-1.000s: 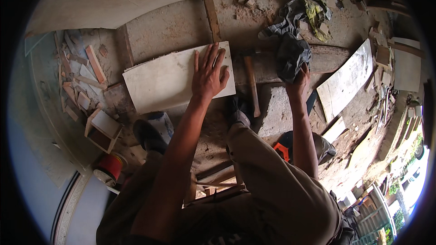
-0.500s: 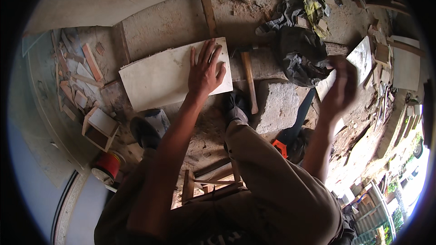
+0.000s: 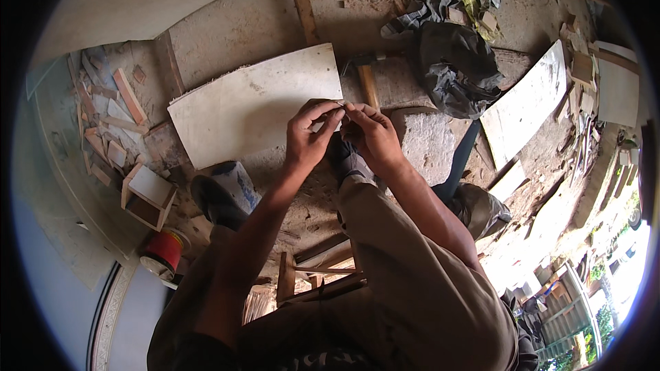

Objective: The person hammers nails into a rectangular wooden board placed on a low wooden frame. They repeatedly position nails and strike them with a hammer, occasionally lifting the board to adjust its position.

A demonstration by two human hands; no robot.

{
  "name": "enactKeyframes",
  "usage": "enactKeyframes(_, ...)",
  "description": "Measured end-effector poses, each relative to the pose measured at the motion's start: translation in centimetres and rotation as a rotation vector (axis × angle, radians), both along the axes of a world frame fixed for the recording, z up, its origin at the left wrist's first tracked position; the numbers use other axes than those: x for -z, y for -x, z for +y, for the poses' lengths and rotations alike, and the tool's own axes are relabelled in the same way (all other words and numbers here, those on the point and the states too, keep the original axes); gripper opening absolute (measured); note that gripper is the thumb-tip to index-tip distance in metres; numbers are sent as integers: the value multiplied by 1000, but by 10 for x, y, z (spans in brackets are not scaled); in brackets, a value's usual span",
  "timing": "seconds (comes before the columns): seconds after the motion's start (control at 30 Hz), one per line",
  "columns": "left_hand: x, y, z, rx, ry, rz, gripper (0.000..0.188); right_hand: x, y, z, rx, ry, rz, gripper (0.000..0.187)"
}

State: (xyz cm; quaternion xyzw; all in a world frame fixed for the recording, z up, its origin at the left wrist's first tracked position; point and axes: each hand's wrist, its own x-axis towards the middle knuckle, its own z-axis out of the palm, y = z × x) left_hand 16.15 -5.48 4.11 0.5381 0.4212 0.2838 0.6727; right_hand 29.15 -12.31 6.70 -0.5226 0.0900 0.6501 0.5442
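left hand (image 3: 308, 136): thumb and fingertips pinched on a tiny dark item (image 3: 342, 104), kind unclear. right hand (image 3: 376, 136): pinched on it likewise, fingertips meeting the left's. pale board (image 3: 249, 104): lying just beyond the hands. wooden-handled hammer (image 3: 369, 86): beside the board's right edge.

Khaki trousers (image 3: 426, 261), dark shoes (image 3: 214, 200), black top (image 3: 333, 360) — pale print
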Motion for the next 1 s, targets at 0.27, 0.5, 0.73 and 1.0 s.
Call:
enactKeyframes(0.27,5,12,-3,-177,166,68,12,6,-5,-12,-142,-8,-209,26)
enactKeyframes(0.5,-1,16,9,235,-826,329,9,11,-40,-15,-369,40,-1334,27)
enactKeyframes(0.73,32,10,-7,133,-883,486,9,37,-27,-18,-426,-108,-1610,41)
enactKeyframes(1.0,41,12,-8,104,-912,516,9,45,-29,-23,-496,83,-1392,40)
